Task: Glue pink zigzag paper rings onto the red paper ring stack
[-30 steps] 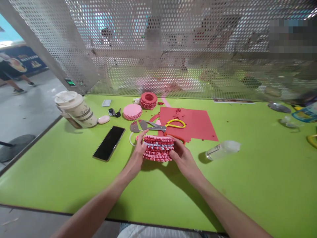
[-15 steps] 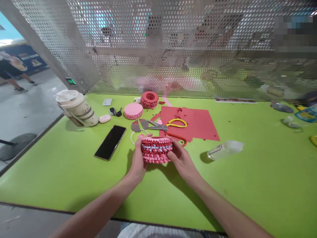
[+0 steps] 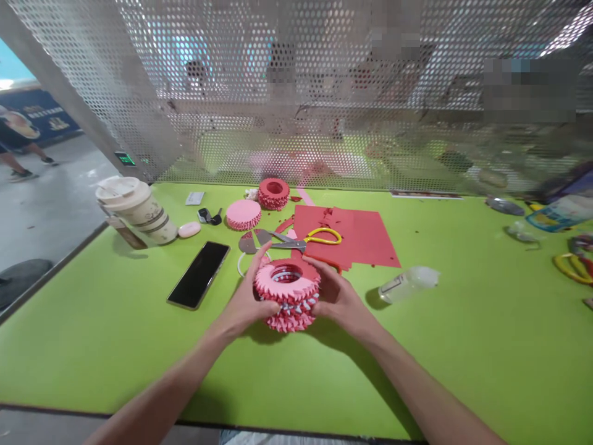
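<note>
Between my two hands is a stack of paper rings [image 3: 290, 303] in pink, red and white with jagged, frilled edges and a round hole through the middle. My left hand [image 3: 250, 296] grips its left side, thumb on the near rim. On the right side, my right hand [image 3: 336, 296] holds it with thumb in front and fingers behind. Just beyond lie scissors [image 3: 301, 243] with one yellow and one red handle, blades partly apart. Red paper sheets [image 3: 365, 235] sit under and beside them. Farther back are a red ring stack [image 3: 273, 194] and a pink disc stack [image 3: 243, 214].
On the green table [image 3: 463, 346] are a phone [image 3: 199, 274], a lidded cup [image 3: 136, 210], a pink oval case [image 3: 189, 229] and keys [image 3: 209, 216] to the left. A clear bottle [image 3: 408, 284] lies at right. A perforated metal screen [image 3: 278, 136] rises behind the table.
The ring stack has tilted toward me, so its top and centre hole now show. My left thumb has come round to the near rim. The whole view has shifted slightly.
</note>
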Available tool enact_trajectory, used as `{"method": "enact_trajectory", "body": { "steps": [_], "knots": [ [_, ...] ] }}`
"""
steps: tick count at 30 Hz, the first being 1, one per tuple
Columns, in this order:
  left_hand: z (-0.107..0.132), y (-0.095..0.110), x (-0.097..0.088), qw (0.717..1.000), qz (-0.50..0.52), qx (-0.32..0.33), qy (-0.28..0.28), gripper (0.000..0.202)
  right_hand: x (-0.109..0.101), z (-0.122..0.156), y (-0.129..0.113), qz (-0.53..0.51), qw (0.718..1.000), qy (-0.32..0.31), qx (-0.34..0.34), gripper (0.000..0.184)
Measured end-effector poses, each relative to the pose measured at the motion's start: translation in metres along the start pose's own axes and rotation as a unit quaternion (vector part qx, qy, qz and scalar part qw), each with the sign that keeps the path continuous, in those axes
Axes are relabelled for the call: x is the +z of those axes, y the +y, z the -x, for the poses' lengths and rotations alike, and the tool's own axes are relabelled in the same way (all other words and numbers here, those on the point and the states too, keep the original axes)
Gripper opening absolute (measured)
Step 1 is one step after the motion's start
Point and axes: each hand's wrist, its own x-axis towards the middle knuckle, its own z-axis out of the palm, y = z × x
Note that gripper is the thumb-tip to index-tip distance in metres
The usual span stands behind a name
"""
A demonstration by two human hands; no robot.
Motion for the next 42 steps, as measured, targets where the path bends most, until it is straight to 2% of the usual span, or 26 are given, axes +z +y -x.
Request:
{"method": "enact_trajectory", "body": {
  "steps": [4, 6, 10, 13, 20, 27, 31, 36, 42],
  "knots": [
    [0.009, 0.009, -0.017, 0.990, -0.142, 0.016, -0.003, 0.165, -0.008, 0.000, -0.010, 0.087, 0.996, -0.029, 0.022, 0.091],
    [0.016, 0.009, -0.023, 0.974, -0.228, -0.004, -0.011, 0.165, -0.012, -0.001, -0.012, 0.132, 0.991, -0.008, 0.033, 0.075],
    [0.027, 0.006, -0.033, 0.935, -0.350, -0.031, -0.057, 0.157, -0.017, -0.006, -0.004, 0.191, 0.978, 0.077, 0.021, 0.033],
    [0.029, 0.007, -0.037, 0.917, -0.394, -0.018, -0.067, 0.147, -0.018, -0.007, 0.004, 0.221, 0.968, 0.121, 0.012, 0.023],
    [0.032, 0.010, -0.043, 0.893, -0.445, 0.008, -0.064, 0.130, -0.010, -0.007, 0.003, 0.300, 0.940, 0.162, -0.026, 0.018],
    [0.037, 0.011, -0.053, 0.893, -0.445, 0.025, -0.069, 0.135, -0.016, -0.007, 0.007, 0.356, 0.912, 0.202, -0.039, 0.021],
    [0.035, 0.012, -0.049, 0.892, -0.446, 0.014, -0.069, 0.137, -0.018, -0.007, 0.010, 0.388, 0.899, 0.197, -0.045, 0.018],
    [0.032, 0.008, -0.037, 0.898, -0.430, 0.014, -0.094, 0.134, -0.017, -0.007, 0.011, 0.431, 0.885, 0.169, -0.054, 0.015],
    [0.031, 0.005, -0.028, 0.904, -0.418, 0.004, -0.090, 0.136, -0.021, -0.008, 0.013, 0.470, 0.865, 0.165, -0.062, 0.014]
  ]
}}
